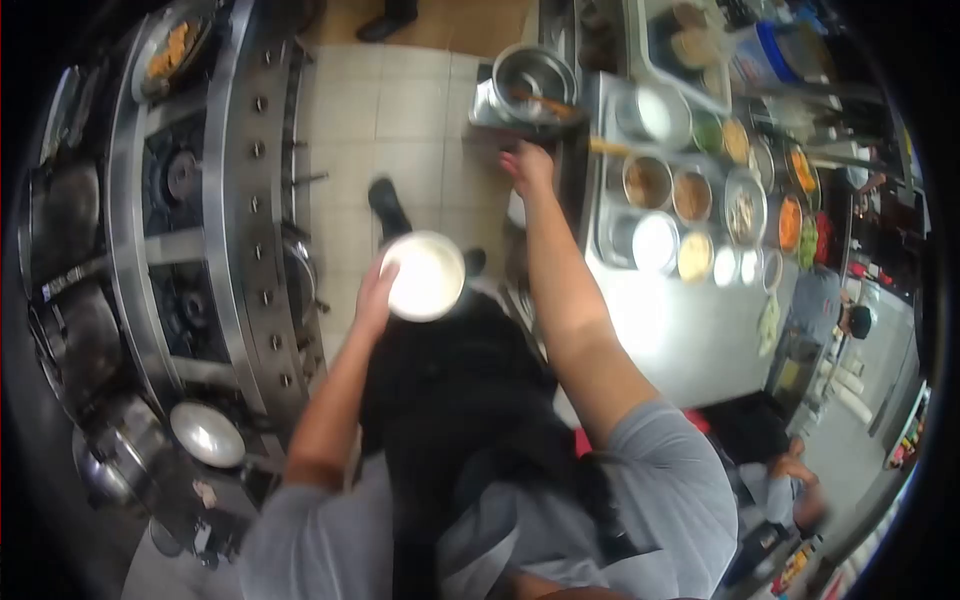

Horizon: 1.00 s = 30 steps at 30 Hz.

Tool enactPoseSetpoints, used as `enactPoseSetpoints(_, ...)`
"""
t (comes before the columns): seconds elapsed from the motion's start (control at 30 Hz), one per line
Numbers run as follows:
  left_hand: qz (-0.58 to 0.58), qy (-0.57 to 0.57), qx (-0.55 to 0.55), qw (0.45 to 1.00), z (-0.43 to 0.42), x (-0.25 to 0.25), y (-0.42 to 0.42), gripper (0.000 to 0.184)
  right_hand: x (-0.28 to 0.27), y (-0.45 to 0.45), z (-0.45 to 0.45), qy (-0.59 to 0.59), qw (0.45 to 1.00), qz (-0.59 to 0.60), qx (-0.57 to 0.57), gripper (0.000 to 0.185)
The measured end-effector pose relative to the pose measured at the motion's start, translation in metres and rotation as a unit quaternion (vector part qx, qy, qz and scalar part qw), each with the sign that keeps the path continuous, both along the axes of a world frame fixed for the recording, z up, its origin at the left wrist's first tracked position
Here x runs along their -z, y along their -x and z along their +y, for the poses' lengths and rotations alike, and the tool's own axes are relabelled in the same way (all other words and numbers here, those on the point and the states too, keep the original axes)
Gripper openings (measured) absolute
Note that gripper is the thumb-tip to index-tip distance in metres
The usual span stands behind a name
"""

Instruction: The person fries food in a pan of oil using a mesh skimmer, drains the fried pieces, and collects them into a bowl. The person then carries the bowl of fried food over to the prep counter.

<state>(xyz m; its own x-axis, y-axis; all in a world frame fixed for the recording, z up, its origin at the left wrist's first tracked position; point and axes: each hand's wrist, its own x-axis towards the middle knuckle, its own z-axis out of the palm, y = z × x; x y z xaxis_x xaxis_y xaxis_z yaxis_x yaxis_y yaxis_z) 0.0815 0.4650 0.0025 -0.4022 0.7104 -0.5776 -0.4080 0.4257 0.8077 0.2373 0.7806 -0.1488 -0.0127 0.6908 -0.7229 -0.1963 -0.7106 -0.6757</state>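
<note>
Head | left hand (pixel 376 296): gripping white bowl (pixel 428 278) | right hand (pixel 528 168): near metal pot (pixel 532 76), cannot tell if open

The fingers of my left hand (pixel 374 297) are partly hiding beneath the round white bowl (pixel 426 277), and glare is washing out its inside, so I am not making out any contents. My right hand (pixel 527 165) is blurring at the fingertips against a dark patch below the round silver metal pot (pixel 534 84); I cannot tell whether it is touching anything. My black apron (pixel 450 370) is covering my legs. The top edge is cutting off another person's dark-clothed leg (pixel 400 10). At far right, small bottles and packets (pixel 798 566) are showing too blurred for me to read.
</note>
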Motion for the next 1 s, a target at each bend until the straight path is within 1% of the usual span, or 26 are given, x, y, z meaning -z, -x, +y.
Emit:
enactPoseSetpoints(0.03,0.020,0.075,0.006,0.997,-0.017,0.014,0.012,0.044,0.048,-0.006,0.024,-0.066,0.993,-0.001,0.100,0.029)
enactPoseSetpoints(0.07,0.071,0.155,0.003,0.985,-0.047,0.046,0.022,0.047,0.118,-0.029,0.057,-0.042,0.978,0.119,0.165,0.024)
enactPoseSetpoints(0.1,0.145,0.171,0.010,0.974,-0.058,0.030,0.026,0.049,0.105,-0.028,0.074,-0.011,0.967,0.149,0.206,0.020)
enactPoseSetpoints(0.13,0.102,0.154,0.006,0.983,-0.088,0.048,0.035,0.048,0.146,-0.033,0.098,-0.026,0.956,0.151,0.252,0.021)
enactPoseSetpoints(0.17,0.063,0.110,-0.047,0.991,-0.090,0.026,0.036,0.046,0.158,-0.041,0.110,-0.022,0.962,0.130,0.238,0.019)
enactPoseSetpoints(0.2,0.040,0.078,-0.083,0.993,-0.099,0.019,0.036,0.045,0.197,-0.054,0.142,-0.065,0.984,0.022,0.163,0.016)
enactPoseSetpoints(0.23,0.003,0.079,-0.098,0.992,-0.111,0.024,0.039,0.044,0.153,-0.040,0.129,-0.032,0.984,-0.036,0.171,0.016)
enactPoseSetpoints(0.27,-0.005,0.085,-0.100,0.991,-0.117,0.017,0.041,0.044,0.157,-0.052,0.135,-0.035,0.981,0.016,0.190,0.013)
enactPoseSetpoints(0.3,-0.018,0.089,-0.098,0.991,-0.120,0.012,0.043,0.044,0.202,-0.078,0.154,-0.073,0.982,0.051,0.164,0.018)
enactPoseSetpoints(0.37,-0.004,0.076,-0.108,0.991,-0.116,0.009,0.049,0.043,0.169,-0.081,0.141,-0.028,0.980,0.011,0.198,0.014)
enactPoseSetpoints(0.47,0.010,0.059,-0.106,0.993,-0.100,0.019,0.056,0.043,0.104,-0.061,0.106,-0.055,0.976,0.017,0.211,0.018)
enactPoseSetpoints(0.5,0.015,0.051,-0.102,0.993,-0.093,0.023,0.056,0.042,0.058,-0.043,0.081,-0.071,0.967,0.017,0.244,0.021)
enactPoseSetpoints(0.53,0.006,0.042,-0.111,0.993,-0.084,0.024,0.056,0.042,0.027,-0.027,0.059,-0.087,0.957,0.018,0.277,0.024)
enactPoseSetpoints(0.6,0.012,0.024,-0.103,0.994,-0.057,0.013,0.059,0.042,0.004,-0.017,0.028,-0.031,0.954,-0.061,0.291,0.030)
enactPoseSetpoints(0.67,0.008,-0.003,-0.091,0.996,-0.035,0.003,0.061,0.041,0.033,-0.029,-0.005,0.002,0.966,-0.058,0.252,0.034)
enactPoseSetpoints(0.73,-0.007,-0.021,-0.100,0.995,-0.023,0.003,0.062,0.041,0.012,-0.017,-0.043,0.044,0.979,-0.018,0.199,0.028)
enactPoseSetpoints(0.8,-0.022,-0.039,-0.105,0.993,-0.014,0.002,0.070,0.041,0.035,-0.025,-0.076,0.092,0.991,0.015,0.094,0.021)
enactPoseSetpoints(0.83,-0.034,-0.046,-0.109,0.992,-0.010,0.001,0.076,0.041,0.058,-0.032,-0.089,0.097,0.994,0.016,0.054,0.018)
enactPoseSetpoints(0.87,-0.045,-0.052,-0.114,0.991,-0.007,-0.002,0.082,0.041,0.049,-0.027,-0.101,0.122,0.992,0.004,0.033,0.016)
enactPoseSetpoints(0.9,-0.048,-0.054,-0.116,0.991,-0.005,-0.004,0.089,0.041,0.041,-0.020,-0.110,0.120,0.992,0.001,0.031,0.016)
enactPoseSetpoints(0.97,-0.041,-0.053,-0.135,0.989,0.001,-0.009,0.111,0.041,-0.009,0.010,-0.118,0.148,0.983,-0.031,-0.102,0.023)
enactPoseSetpoints(1.0,-0.051,-0.052,-0.148,0.986,0.002,-0.005,0.122,0.041,-0.032,0.022,-0.118,0.146,0.983,-0.036,-0.100,0.023)
